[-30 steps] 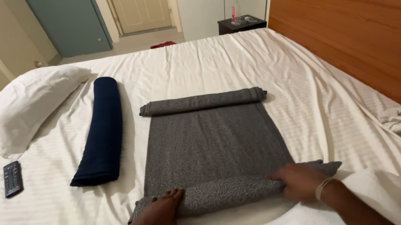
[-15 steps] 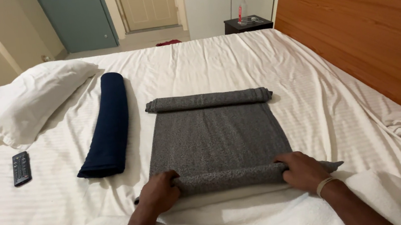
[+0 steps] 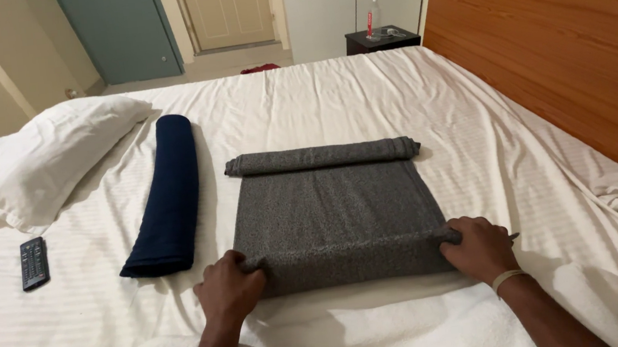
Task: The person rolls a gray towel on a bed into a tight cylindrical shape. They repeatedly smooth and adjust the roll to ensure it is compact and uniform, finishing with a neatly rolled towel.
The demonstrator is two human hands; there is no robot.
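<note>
- Gripping the near rolled edge of the grey textured towel [image 3: 337, 213], left hand [image 3: 229, 289] and right hand [image 3: 480, 248] had fingers curled closed.
- Rolled navy towel [image 3: 164, 198] lay left of centre.

Navy roll [image 3: 163, 198], pillow [image 3: 37, 166], remote [image 3: 34, 263] on bed [image 3: 315, 87].

Towel [image 3: 333, 213] on bed [image 3: 409, 100], rolled towel [image 3: 164, 194] left, pillow [image 3: 37, 169] farther left
</note>
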